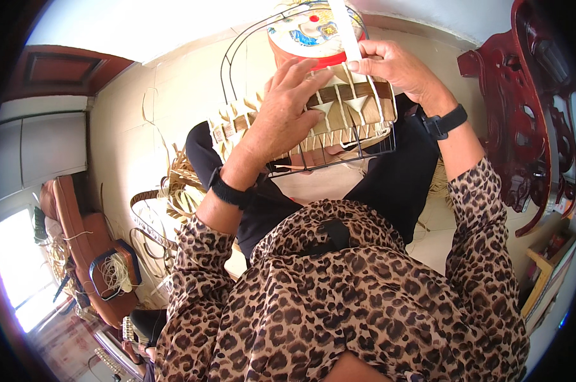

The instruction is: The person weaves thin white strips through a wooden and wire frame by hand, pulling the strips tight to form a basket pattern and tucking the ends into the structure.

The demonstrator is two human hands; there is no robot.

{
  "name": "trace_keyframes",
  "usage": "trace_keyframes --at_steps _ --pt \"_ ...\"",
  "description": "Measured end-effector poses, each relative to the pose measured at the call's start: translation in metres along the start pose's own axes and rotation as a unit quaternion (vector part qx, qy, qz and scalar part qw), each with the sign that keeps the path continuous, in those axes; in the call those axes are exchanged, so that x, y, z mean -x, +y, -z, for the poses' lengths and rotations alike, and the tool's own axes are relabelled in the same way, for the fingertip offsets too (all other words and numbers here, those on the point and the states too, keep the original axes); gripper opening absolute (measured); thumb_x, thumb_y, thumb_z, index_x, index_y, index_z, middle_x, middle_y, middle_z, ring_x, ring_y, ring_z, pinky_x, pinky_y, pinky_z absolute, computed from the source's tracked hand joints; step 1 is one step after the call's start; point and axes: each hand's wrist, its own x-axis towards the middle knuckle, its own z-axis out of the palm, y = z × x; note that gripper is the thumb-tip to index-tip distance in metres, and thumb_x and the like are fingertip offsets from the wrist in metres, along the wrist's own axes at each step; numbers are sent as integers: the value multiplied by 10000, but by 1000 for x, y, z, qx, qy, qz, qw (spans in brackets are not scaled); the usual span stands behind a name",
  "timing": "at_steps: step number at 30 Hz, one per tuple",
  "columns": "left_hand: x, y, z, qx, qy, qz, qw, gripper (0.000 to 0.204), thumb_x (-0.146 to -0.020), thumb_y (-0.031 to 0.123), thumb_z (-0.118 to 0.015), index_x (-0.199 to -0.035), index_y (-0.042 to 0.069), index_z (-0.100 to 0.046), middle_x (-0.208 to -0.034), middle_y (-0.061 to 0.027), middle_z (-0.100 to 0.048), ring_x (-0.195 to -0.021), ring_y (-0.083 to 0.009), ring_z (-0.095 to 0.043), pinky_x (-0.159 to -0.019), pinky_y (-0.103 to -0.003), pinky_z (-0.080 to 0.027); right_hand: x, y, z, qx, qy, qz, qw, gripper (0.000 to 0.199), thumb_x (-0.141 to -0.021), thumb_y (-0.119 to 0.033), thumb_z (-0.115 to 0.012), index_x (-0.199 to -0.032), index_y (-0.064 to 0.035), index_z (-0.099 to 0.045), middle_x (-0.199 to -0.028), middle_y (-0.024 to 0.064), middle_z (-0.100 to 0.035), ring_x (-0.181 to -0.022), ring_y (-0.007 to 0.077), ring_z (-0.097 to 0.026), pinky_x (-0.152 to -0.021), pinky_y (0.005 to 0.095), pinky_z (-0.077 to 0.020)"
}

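A half-woven basket (339, 113) of pale and brown flat strips, worked around a black wire frame (329, 167), rests between my knees. My left hand (281, 114) lies across the top of the weave, its fingers stretched out and the thumb apart. At the far right edge of the weave, my right hand (396, 69) pinches a long pale flat strip (345, 28) between thumb and fingers. That strip rises away from the weave toward the far wall. The undersides of both palms are hidden.
Behind the basket stands a round stool (304, 37) with a patterned top and red rim. Loose straw strips (185, 188) lie on the floor at left. Carved dark red wooden furniture (511, 121) is at right. A brown bench (87, 229) stands far left, with another person's hand (132, 351) below.
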Motion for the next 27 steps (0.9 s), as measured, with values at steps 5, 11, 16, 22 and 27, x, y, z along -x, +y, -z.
trace_keyframes --at_steps 5,11,16,22,27 --pt "-3 3 -6 13 -24 6 1000 595 -698 34 -644 -1272 116 -512 -1334 -146 -435 -1266 -317 -365 -1060 -438 -279 7 -6 3 32 -6 -18 999 301 -801 -245 -678 -974 0 -676 -956 34 -636 -892 120 -564 -846 250 -409" --pt "-1 5 -10 31 -16 8 999 573 -671 12 -645 -1225 107 -533 -1287 -123 -464 -1249 -309 -384 -1049 -431 -270 7 -1 6 24 -27 -16 999 280 -781 -196 -702 -958 20 -682 -1028 33 -620 -920 133 -564 -858 242 -403" --pt "1 12 -18 4 -6 0 1000 578 -639 -19 -663 -1190 120 -553 -1293 -112 -444 -1259 -302 -374 -1043 -438 -275 13 1 7 4 -37 7 999 250 -789 -188 -702 -927 19 -686 -997 15 -612 -900 107 -551 -827 243 -416" --pt "6 13 -23 -55 32 -8 998 642 -668 -7 -659 -1274 143 -508 -1333 -148 -409 -1270 -315 -365 -1042 -437 -298 16 10 7 5 -22 16 1000 306 -808 -230 -693 -1007 0 -661 -978 29 -619 -802 80 -555 -753 241 -445" --pt "37 1 20 8 70 88 994 650 -716 37 -677 -1321 75 -442 -1361 -161 -384 -1263 -337 -368 -1018 -395 -366 29 -5 -7 166 235 58 956 339 -833 -236 -652 -1094 -35 -570 -1005 83 -624 -943 208 -586 -833 315 -457"
